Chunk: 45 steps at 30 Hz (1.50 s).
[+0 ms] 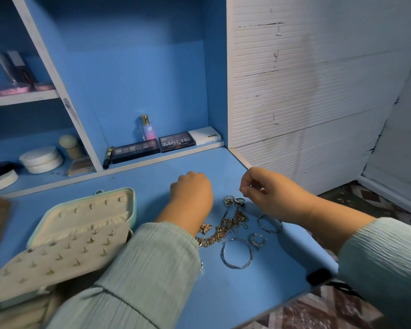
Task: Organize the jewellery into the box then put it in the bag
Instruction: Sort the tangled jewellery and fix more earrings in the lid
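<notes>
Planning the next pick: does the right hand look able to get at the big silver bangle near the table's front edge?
Probably yes. The bangle lies in the open on the blue table, nothing over it. The right hand, though, seems to pinch something thin already.

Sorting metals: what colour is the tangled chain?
Gold, with a rosy tint: chain, head view.

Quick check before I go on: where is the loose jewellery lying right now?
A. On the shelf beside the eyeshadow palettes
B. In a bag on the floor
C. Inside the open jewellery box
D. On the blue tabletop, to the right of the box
D: the gold chains, the rings and the silver bangles lie on the bare blue tabletop, apart from the open jewellery box to their left.
</notes>
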Each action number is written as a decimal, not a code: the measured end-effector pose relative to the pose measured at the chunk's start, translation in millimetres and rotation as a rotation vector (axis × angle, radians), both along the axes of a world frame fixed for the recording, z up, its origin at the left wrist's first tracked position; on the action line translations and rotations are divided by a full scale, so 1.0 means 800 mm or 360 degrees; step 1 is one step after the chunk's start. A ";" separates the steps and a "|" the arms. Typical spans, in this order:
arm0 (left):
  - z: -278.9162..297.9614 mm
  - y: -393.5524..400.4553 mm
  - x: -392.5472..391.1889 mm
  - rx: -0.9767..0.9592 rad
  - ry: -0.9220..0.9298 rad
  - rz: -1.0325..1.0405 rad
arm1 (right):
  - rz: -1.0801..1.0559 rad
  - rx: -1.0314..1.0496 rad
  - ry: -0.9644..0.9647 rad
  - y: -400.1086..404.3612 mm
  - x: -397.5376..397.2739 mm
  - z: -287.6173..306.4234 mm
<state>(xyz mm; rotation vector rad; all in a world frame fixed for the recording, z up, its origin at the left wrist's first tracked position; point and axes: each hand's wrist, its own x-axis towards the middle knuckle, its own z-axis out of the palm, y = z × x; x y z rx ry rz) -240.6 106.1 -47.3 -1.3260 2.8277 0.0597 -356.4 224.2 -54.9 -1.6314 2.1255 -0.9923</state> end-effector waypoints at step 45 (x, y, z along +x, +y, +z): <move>0.096 -0.082 0.253 0.1013 0.0105 -0.0227 | 0.0248 -0.0229 0.0016 -0.027 0.224 -0.018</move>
